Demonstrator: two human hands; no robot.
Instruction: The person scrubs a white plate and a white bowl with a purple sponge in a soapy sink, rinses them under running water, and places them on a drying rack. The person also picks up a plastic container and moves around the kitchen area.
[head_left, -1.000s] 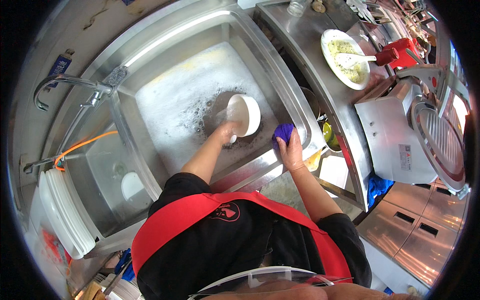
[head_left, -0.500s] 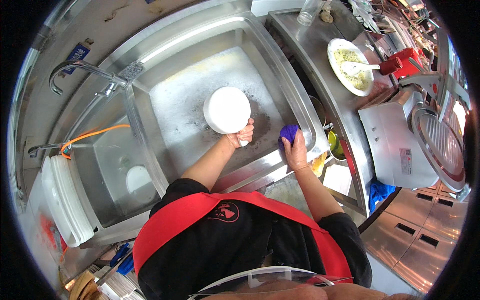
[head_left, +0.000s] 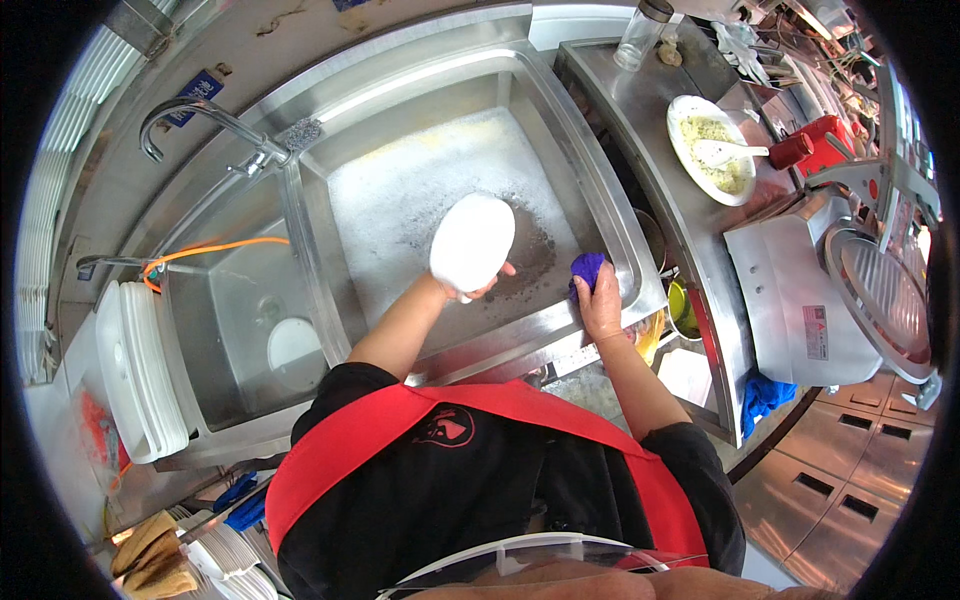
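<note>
My left hand (head_left: 460, 287) grips a white bowl (head_left: 473, 240) with what looks like a short handle. The bowl is tilted, its smooth side facing up, over the foamy water (head_left: 400, 190) in the larger steel sink (head_left: 345, 300). Part of my fingers and the handle are hidden beneath it. Bunched in my right hand (head_left: 602, 305) is a purple cloth (head_left: 586, 270), close to the sink's front right corner and apart from the bowl.
A smaller basin (head_left: 215, 370) on the left holds a round white dish (head_left: 295, 345), with stacked white trays (head_left: 140, 370) beside it. A faucet (head_left: 210, 110) reaches over that side. Along the right-hand counter (head_left: 640, 130) are a food plate (head_left: 685, 150) with a white spoon and a steel machine (head_left: 790, 290).
My left hand has turned the bowl from a round face to a narrower, tilted oval. The view has shifted slightly. My right hand still holds the cloth by the rim.
</note>
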